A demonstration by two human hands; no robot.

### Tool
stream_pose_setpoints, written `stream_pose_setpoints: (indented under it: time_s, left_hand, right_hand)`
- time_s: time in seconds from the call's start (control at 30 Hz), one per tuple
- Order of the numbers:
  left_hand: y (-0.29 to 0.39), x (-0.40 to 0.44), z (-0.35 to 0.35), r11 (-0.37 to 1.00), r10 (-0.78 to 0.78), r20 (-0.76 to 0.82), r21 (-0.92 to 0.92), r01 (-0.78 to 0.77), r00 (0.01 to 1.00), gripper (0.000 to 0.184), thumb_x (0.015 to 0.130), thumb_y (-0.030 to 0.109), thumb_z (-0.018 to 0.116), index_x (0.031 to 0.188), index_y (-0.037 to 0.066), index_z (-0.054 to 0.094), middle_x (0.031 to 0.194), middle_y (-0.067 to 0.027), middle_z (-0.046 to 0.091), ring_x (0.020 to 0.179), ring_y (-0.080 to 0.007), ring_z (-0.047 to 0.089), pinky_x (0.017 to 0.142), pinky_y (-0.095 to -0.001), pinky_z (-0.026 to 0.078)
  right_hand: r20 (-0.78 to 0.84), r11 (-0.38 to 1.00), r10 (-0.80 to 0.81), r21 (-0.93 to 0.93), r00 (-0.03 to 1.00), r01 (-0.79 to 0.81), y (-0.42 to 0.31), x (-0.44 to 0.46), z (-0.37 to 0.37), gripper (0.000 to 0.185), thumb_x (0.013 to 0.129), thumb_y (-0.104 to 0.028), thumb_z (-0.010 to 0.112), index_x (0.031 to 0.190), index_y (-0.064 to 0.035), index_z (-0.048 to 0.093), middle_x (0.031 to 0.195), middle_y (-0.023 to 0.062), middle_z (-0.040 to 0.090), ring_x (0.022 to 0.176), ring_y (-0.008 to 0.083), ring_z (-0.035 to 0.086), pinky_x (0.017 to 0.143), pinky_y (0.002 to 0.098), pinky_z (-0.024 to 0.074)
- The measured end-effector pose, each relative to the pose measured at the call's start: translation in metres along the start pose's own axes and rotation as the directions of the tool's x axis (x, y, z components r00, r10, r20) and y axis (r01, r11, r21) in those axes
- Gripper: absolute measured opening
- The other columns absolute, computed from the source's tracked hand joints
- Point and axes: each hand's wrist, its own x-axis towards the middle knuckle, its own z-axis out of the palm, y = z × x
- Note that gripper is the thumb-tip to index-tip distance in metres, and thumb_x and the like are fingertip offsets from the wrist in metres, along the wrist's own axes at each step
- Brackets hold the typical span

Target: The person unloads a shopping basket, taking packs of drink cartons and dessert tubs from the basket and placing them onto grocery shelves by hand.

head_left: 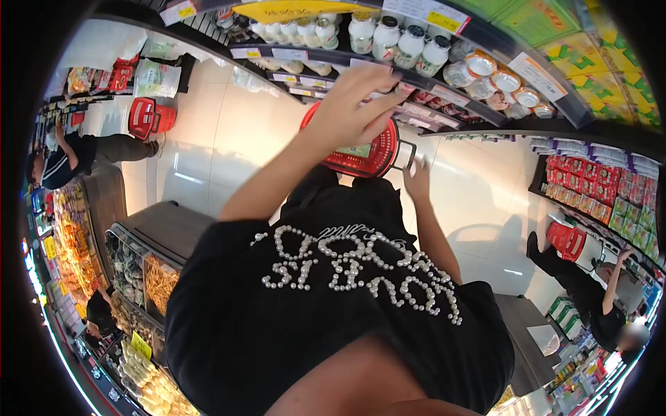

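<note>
- Left hand (349, 107) reached near shelved jars (411, 50), fingers partly spread; any hold was unclear.
- Right hand (417, 180) was beside the handle (414, 149); its grip was unclear.
- Red basket (383, 154), below the left hand, held a green item (356, 150).

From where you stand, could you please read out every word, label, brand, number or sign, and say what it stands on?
"IS": upside down, in pearls on the black T-shirt; its other lettering is unclear.
Price labels: too small or blurred.
White jars: unreadable.
Green-and-yellow packaging: printed, but too blurred.
</note>
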Motion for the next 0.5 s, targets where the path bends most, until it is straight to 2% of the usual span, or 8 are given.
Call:
stream_pose_setpoints:
  time_s: [0.07, 0.13, 0.17, 0.23, 0.27, 0.3, 0.4, 0.5]
  left_hand:
    - [0.007, -0.106, 0.012, 0.831, -0.475, 0.375, -0.106, 0.546, 0.796, 0.035, 0.086, 0.022, 0.063, 0.116, 0.006, 0.059, 0.108, -0.0179, 0.059, 0.103, -0.0354, 0.057, 0.089, -0.0428, 0.046]
    - [-0.006, -0.248, 0.026, 0.454, -0.601, 0.779, 0.146, 0.879, 0.181, 0.055, 0.094, 0.042, 0.049, 0.132, 0.003, 0.049, 0.126, -0.024, 0.055, 0.117, -0.0354, 0.054, 0.097, -0.0394, 0.043]
    - [-0.003, -0.281, 0.009, 0.353, -0.474, 0.873, 0.307, 0.884, -0.114, 0.062, 0.094, 0.052, 0.045, 0.134, 0.005, 0.048, 0.126, -0.0237, 0.056, 0.116, -0.0336, 0.055, 0.098, -0.0384, 0.042]
    - [-0.01, -0.456, 0.016, -0.142, -0.647, 0.74, 0.121, 0.982, -0.185, 0.066, 0.088, 0.061, 0.048, 0.13, 0.01, 0.053, 0.117, -0.018, 0.062, 0.107, -0.032, 0.059, 0.094, -0.0412, 0.044]
    - [0.005, -0.479, -0.005, -0.621, -0.628, 0.594, 0.007, 0.783, -0.503, 0.059, 0.089, 0.056, 0.049, 0.122, 0.009, 0.058, 0.108, -0.0144, 0.063, 0.098, -0.0299, 0.061, 0.086, -0.0469, 0.047]
    - [0.013, -0.52, -0.021, -0.75, -0.619, 0.446, -0.09, 0.656, -0.647, 0.048, 0.088, 0.045, 0.051, 0.114, 0.005, 0.062, 0.098, -0.0144, 0.065, 0.091, -0.0307, 0.062, 0.08, -0.0508, 0.048]
    - [0.004, -0.652, -0.032, -0.553, -0.762, 0.09, 0.424, 0.717, -0.642, 0.034, 0.084, 0.031, 0.05, 0.101, 0.004, 0.064, 0.094, -0.0151, 0.066, 0.091, -0.0309, 0.064, 0.083, -0.0486, 0.048]
    - [0.016, -0.571, -0.037, -0.766, -0.58, 0.376, 0.049, 0.64, -0.723, 0.046, 0.086, 0.039, 0.052, 0.12, 0.009, 0.06, 0.111, -0.0165, 0.064, 0.103, -0.0332, 0.061, 0.093, -0.048, 0.044]
  right_hand:
    - [0.256, 0.937, 0.341, -0.018, 0.905, -0.348, 0.069, -0.075, 0.038, 0.039, 0.085, -0.029, 0.056, 0.112, -0.0016, 0.061, 0.108, 0.0267, 0.062, 0.11, 0.0409, 0.056, 0.092, 0.0466, 0.0458]
    - [0.678, 0.946, 0.22, -0.325, 0.701, 0.017, 0.179, -0.153, 0.066, 0.027, 0.081, -0.028, 0.055, 0.092, -0.0034, 0.061, 0.094, 0.0272, 0.063, 0.09, 0.0415, 0.062, 0.074, 0.0491, 0.0496]
    - [0.596, 0.856, 0.505, -0.252, 0.624, -0.452, 0.157, -0.177, 0.046, 0.025, 0.082, -0.028, 0.056, 0.093, -0.0054, 0.062, 0.089, 0.0225, 0.064, 0.085, 0.0374, 0.062, 0.07, 0.0473, 0.0495]
    - [0.563, 0.419, 0.761, -0.046, 0.323, -0.907, 0.135, -0.217, 0.033, 0.023, 0.084, -0.028, 0.056, 0.094, -0.0091, 0.063, 0.082, 0.014, 0.065, 0.076, 0.0295, 0.062, 0.064, 0.0433, 0.0489]
    - [0.575, 0.252, 0.787, 0.028, 0.222, -0.967, 0.128, -0.23, 0.032, 0.023, 0.084, -0.029, 0.056, 0.096, -0.0108, 0.063, 0.08, 0.0102, 0.065, 0.073, 0.0256, 0.062, 0.062, 0.0412, 0.0484]
    - [0.594, 0.347, 0.737, 0.078, 0.323, -0.935, 0.155, -0.244, 0.044, 0.024, 0.084, -0.028, 0.057, 0.1, -0.0114, 0.063, 0.084, 0.0091, 0.065, 0.074, 0.0231, 0.061, 0.063, 0.0393, 0.048]
    - [0.527, 0.568, 0.724, -0.092, 0.445, -0.818, 0.12, -0.228, 0.054, 0.028, 0.085, -0.028, 0.056, 0.107, -0.011, 0.062, 0.09, 0.0075, 0.064, 0.075, 0.0186, 0.062, 0.065, 0.0372, 0.049]
    - [0.43, 0.518, 0.779, -0.031, 0.456, -0.855, 0.083, -0.188, 0.086, 0.031, 0.086, -0.029, 0.054, 0.11, -0.0102, 0.062, 0.09, 0.0095, 0.068, 0.082, 0.0225, 0.066, 0.071, 0.0385, 0.0512]
